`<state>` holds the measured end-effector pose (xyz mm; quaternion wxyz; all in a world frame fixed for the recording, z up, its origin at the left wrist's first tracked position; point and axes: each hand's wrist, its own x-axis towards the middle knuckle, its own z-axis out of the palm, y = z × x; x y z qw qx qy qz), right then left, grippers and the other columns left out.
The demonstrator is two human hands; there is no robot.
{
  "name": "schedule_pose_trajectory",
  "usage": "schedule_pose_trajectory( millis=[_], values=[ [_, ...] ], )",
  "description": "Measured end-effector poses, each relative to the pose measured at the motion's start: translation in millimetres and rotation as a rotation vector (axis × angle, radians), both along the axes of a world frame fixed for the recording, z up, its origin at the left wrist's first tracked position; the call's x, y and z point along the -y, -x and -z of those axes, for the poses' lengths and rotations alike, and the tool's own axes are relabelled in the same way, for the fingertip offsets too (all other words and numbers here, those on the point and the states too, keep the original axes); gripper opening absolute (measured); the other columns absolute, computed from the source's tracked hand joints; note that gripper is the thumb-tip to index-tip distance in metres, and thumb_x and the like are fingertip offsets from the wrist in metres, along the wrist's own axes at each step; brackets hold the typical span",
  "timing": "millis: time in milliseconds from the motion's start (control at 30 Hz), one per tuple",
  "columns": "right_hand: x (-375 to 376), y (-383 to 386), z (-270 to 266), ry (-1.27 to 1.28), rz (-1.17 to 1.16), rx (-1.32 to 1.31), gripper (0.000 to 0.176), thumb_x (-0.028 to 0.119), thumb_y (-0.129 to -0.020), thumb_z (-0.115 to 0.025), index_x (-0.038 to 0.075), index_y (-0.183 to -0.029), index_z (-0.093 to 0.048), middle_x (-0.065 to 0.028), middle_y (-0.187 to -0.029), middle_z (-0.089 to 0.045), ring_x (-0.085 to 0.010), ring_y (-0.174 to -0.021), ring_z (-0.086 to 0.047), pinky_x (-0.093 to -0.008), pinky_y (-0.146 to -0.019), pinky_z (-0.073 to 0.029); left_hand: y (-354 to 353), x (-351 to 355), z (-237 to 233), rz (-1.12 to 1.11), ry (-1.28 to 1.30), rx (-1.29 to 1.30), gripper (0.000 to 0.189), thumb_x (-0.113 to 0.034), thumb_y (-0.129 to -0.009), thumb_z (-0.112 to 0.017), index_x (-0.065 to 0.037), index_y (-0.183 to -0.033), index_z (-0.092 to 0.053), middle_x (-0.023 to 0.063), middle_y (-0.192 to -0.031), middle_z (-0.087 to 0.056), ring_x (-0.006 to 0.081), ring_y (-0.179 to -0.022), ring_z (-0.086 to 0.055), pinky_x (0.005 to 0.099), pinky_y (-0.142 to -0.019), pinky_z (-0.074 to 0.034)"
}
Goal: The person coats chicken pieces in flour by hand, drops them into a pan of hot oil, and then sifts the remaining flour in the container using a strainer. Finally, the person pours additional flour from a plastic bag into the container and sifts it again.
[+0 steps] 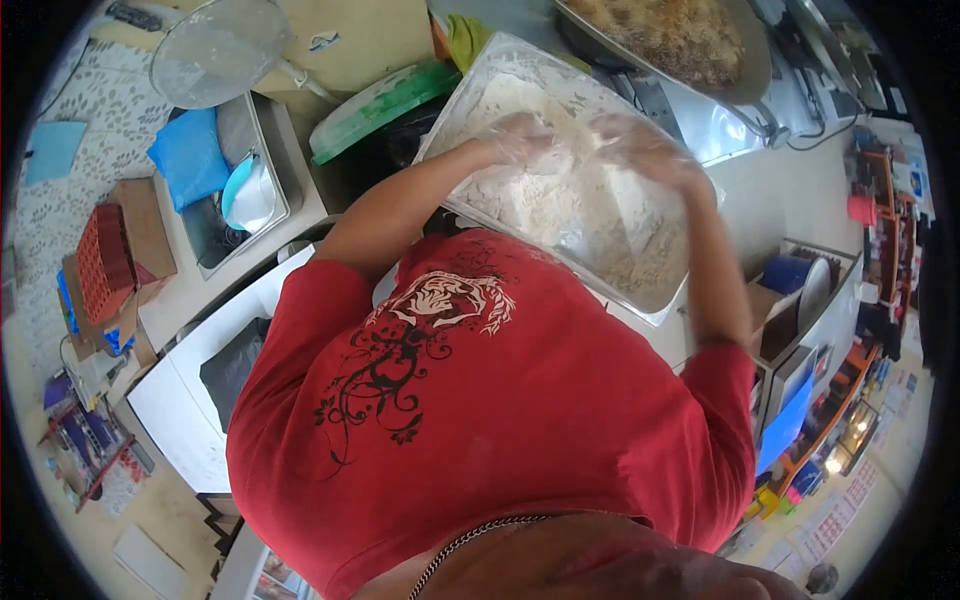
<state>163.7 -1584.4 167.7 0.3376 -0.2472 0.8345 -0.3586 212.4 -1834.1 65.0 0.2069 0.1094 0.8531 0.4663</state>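
A large rectangular metal tray (pixel 655 312) of pale flour (pixel 530 195) lies in front of my chest. Both hands are over its far half, in thin clear plastic gloves dusted with flour. My left hand (pixel 522 138) reaches into the flour, its fingertips partly hidden by powder. A short way to the right, my right hand (pixel 645 150) is smeared by motion at the flour's surface. Neither hand's fingers show clearly, and I cannot make out anything held. Darker, clumpy flour gathers at the tray's near right end.
Beyond the tray, a wide pan (pixel 665 40) holds browned food in bubbling oil. A round mesh strainer (pixel 222 52) and a green lid (pixel 385 108) are at the back left. Further left, a metal basin (pixel 285 185) holds a blue bag (pixel 190 158) and a bowl.
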Motion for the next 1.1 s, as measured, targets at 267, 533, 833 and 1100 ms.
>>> schedule_pose_trajectory(
  millis=[267, 533, 833, 1100],
  values=[
    [4, -46, 162, 0.036, 0.1, 0.087, 0.035, 0.021, -0.09, -0.061, 0.003, -0.12, -0.059, -0.0152, -0.113, -0.066, -0.0256, -0.107, -0.06, -0.0359, -0.095, -0.047, 19, 50, 71, 0.426, 0.554, -0.013, 0.052, -0.045, -0.1, -0.037, -0.003, -0.118, -0.062, 0.0265, -0.109, -0.064, 0.0341, -0.101, -0.062, 0.0438, -0.091, -0.045],
    [-4, -37, 219, -0.055, -0.036, -0.3, 0.022, 0.016, -0.088, -0.055, 0.001, -0.101, -0.065, -0.0177, -0.101, -0.067, -0.0336, -0.093, -0.061, -0.0411, -0.086, -0.049, -37, 6, -16, 0.599, 0.414, 0.033, 0.05, -0.044, -0.098, -0.042, -0.001, -0.106, -0.066, 0.0236, -0.095, -0.066, 0.0332, -0.087, -0.065, 0.0462, -0.082, -0.05],
    [-4, -42, 87, -0.329, 0.388, -0.243, 0.033, 0.028, -0.09, -0.056, 0.005, -0.111, -0.065, -0.022, -0.108, -0.066, -0.0375, -0.101, -0.061, -0.0438, -0.089, -0.048, -38, -33, 54, -0.078, -0.07, -0.08, 0.031, -0.013, -0.078, -0.074, -0.005, -0.106, -0.064, 0.0129, -0.079, -0.068, 0.0272, -0.072, -0.067, 0.0357, -0.071, -0.056],
    [42, -64, 120, -0.125, 0.178, 0.034, 0.034, 0.029, -0.087, -0.06, -0.004, -0.087, -0.068, -0.0255, -0.113, -0.064, -0.0373, -0.106, -0.06, -0.042, -0.091, -0.047, -19, -30, -6, -0.199, -0.036, 0.153, 0.034, -0.032, -0.083, -0.069, -0.001, -0.094, -0.066, 0.0151, -0.082, -0.069, 0.0234, -0.075, -0.068, 0.0354, -0.07, -0.055]
  ],
)
